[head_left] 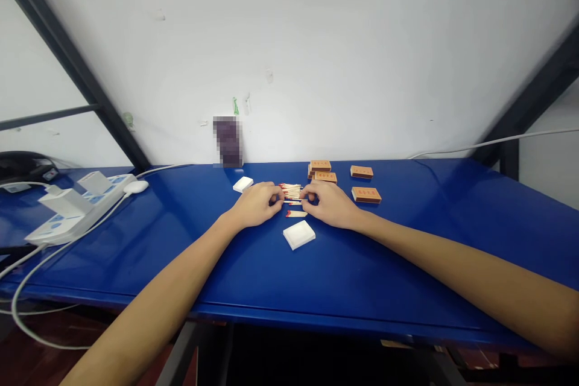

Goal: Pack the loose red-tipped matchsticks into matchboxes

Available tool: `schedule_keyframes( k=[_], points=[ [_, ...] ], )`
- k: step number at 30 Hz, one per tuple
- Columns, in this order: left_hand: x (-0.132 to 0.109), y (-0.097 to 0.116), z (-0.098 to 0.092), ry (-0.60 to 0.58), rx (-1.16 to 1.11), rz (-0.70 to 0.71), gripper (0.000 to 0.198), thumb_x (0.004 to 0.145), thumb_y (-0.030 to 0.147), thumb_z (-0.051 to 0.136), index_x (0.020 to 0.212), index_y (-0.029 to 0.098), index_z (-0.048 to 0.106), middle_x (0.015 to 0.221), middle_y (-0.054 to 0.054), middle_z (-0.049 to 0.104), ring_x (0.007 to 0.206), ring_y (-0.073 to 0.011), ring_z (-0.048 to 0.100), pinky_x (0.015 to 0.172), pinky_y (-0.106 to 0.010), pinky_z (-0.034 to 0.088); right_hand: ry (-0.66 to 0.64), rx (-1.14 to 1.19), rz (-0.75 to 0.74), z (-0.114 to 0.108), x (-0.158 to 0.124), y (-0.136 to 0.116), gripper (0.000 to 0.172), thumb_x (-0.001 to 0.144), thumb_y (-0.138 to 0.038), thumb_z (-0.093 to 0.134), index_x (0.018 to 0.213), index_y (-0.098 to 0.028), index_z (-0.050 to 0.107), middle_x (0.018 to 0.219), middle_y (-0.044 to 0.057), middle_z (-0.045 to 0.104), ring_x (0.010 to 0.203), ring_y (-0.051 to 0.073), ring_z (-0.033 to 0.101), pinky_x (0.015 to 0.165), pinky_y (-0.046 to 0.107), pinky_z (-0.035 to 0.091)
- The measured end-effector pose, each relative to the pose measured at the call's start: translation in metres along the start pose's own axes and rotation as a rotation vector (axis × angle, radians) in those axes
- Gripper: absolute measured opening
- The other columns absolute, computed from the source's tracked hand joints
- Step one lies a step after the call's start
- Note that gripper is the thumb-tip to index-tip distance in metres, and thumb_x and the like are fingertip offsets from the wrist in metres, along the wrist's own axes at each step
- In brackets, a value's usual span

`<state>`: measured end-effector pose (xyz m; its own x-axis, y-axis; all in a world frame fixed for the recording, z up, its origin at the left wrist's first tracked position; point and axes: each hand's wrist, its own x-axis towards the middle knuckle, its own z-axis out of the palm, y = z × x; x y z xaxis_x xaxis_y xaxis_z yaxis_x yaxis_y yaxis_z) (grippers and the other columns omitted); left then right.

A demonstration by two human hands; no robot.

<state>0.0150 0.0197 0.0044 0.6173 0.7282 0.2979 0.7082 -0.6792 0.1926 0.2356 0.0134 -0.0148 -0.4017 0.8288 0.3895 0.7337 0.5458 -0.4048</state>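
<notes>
My left hand (257,205) and my right hand (332,206) face each other low over the blue table, thumbs and forefingers curled in. Between their fingertips lies a matchstick (293,201), pinched at either end. Just beyond it is a heap of loose matchsticks (291,190) with red heads, partly screened by my fingers. Closer to me, a small bundle of matchsticks (297,214) rests with its red heads to the left. A white matchbox tray (299,234) lies in front of the bundle. Another white tray (243,184) sits behind my left hand.
Several orange matchboxes (366,195) stand beyond and beside my right hand, some stacked near the wall. At the left are a white power strip (97,202) with plugged-in adapters and trailing cables. A dark blurred rectangle (228,142) stands upright against the wall (344,72).
</notes>
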Motion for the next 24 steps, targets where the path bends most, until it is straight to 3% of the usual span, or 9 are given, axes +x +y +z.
schedule_keyframes(
  k=[24],
  points=[
    [0.0038, 0.0045, 0.0063, -0.003, -0.076, 0.065, 0.015, 0.092, 0.021, 0.053, 0.086, 0.018, 0.067, 0.068, 0.000, 0.057, 0.067, -0.0146, 0.052, 0.063, -0.026, 0.036, -0.022, 0.056, -0.087, 0.0032, 0.0014, 0.0053, 0.009, 0.080, -0.015, 0.060, 0.082, -0.020, 0.067, 0.077, 0.000, 0.059, 0.071, 0.014, 0.054, 0.064, 0.026, 0.035]
  ],
)
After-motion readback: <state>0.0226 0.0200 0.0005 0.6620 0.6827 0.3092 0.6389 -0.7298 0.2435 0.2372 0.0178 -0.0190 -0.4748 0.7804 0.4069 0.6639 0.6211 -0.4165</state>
